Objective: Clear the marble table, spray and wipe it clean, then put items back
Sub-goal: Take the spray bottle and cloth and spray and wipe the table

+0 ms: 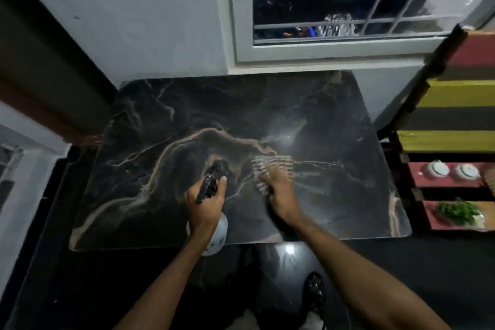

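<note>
A dark marble table with pale and brown veins fills the middle of the view, its top bare. My left hand grips a spray bottle with a black trigger head and a pale body, held over the table's near edge. My right hand presses a striped cloth flat on the marble right of centre; the hand and cloth are blurred by motion.
A striped red, yellow and black bench stands to the right. On it sit two white bowls and a tray with green leaves. A barred window and white wall lie behind the table. The floor is dark and glossy.
</note>
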A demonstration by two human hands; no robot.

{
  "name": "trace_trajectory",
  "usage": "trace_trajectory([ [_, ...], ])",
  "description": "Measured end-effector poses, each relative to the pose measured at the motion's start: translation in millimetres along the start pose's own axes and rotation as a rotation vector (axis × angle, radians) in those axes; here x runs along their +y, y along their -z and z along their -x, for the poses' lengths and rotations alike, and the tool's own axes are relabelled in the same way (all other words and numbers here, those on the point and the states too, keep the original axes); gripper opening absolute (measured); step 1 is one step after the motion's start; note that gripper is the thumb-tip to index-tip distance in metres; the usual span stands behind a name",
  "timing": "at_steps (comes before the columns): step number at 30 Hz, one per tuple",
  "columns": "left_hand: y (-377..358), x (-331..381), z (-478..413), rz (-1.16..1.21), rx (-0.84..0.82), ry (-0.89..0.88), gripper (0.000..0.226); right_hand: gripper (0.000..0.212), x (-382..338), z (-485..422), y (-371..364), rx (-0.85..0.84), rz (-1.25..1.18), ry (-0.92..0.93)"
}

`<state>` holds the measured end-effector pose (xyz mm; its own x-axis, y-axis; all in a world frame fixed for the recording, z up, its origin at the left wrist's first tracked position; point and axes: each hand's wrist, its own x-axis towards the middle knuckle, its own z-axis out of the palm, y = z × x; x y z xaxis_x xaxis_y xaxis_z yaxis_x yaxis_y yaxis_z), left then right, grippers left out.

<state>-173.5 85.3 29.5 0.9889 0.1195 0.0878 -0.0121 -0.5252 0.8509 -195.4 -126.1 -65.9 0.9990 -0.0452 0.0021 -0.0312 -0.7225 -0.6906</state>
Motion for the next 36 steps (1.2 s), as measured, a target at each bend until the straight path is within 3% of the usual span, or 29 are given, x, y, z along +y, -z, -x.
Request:
trace_trajectory([
  [2, -14, 9, 20, -0.020, -0.027, -0.027, 0.037, 0.053, -1, 44, -9, -0.177, 0.015, 0.217],
  [3, -21, 13, 30, -0.032, -0.038, -0.039, 0.038, 0.055, 10, 59, 5, -0.182, 0.009, 0.228],
  [4, -28, 16, 41, -0.044, -0.050, -0.038, 0.038, 0.060, 30, 69, 24, -0.105, 0.003, 0.171],
  [7, -51, 20, 75, -0.033, -0.098, 0.026, 0.040, 0.076, 97, 93, 94, 0.200, -0.008, -0.235],
  [9, -63, 23, 97, -0.025, -0.106, 0.048, 0.042, 0.083, 112, 103, 112, 0.260, -0.013, -0.390],
  [12, -81, 29, 127, -0.024, -0.121, 0.083, 0.047, 0.089, 84, 117, 91, 0.081, -0.035, -0.255],
  [14, -90, 34, 142, -0.037, -0.111, 0.081, 0.049, 0.069, 75, 132, 82, -0.068, 0.005, -0.056],
  [15, -93, 35, 148, -0.045, -0.112, 0.080, 0.048, 0.090, 82, 132, 91, -0.018, 0.000, -0.034],
  [16, -94, 36, 152, -0.050, -0.115, 0.081, 0.046, 0.101, 97, 129, 100, 0.037, -0.023, -0.087],
  [18, -94, 32, 157, -0.037, -0.106, 0.113, 0.042, 0.083, 120, 124, 114, 0.198, -0.012, -0.355],
  [20, -87, 27, 157, -0.005, -0.080, 0.153, 0.037, 0.078, 115, 117, 108, 0.244, 0.048, -0.431],
  [22, -75, 22, 152, -0.005, -0.055, 0.151, 0.033, 0.077, 71, 109, 75, 0.146, -0.009, -0.299],
  [25, -53, 14, 136, -0.018, 0.000, 0.110, 0.024, 0.081, 6, 118, 12, -0.200, -0.025, 0.081],
  [27, -38, 1, 122, -0.031, 0.009, 0.092, 0.024, 0.090, 4, 122, 6, -0.211, 0.038, 0.200],
  [28, -31, -3, 115, -0.032, 0.012, 0.092, 0.028, 0.089, 18, 121, 12, -0.136, 0.033, 0.175],
  [31, -15, -19, 96, 0.013, 0.005, 0.063, 0.037, 0.085, 51, 127, 38, 0.170, -0.021, -0.176],
  [33, -12, -24, 87, 0.007, -0.009, 0.038, 0.037, 0.079, 38, 124, 33, 0.199, -0.043, -0.283],
  [34, -13, -23, 85, 0.007, -0.019, 0.029, 0.038, 0.068, 22, 119, 22, 0.143, -0.053, -0.236],
  [36, -17, -19, 83, 0.019, -0.044, -0.006, 0.041, 0.050, -5, 116, -5, -0.053, -0.035, 0.028],
])
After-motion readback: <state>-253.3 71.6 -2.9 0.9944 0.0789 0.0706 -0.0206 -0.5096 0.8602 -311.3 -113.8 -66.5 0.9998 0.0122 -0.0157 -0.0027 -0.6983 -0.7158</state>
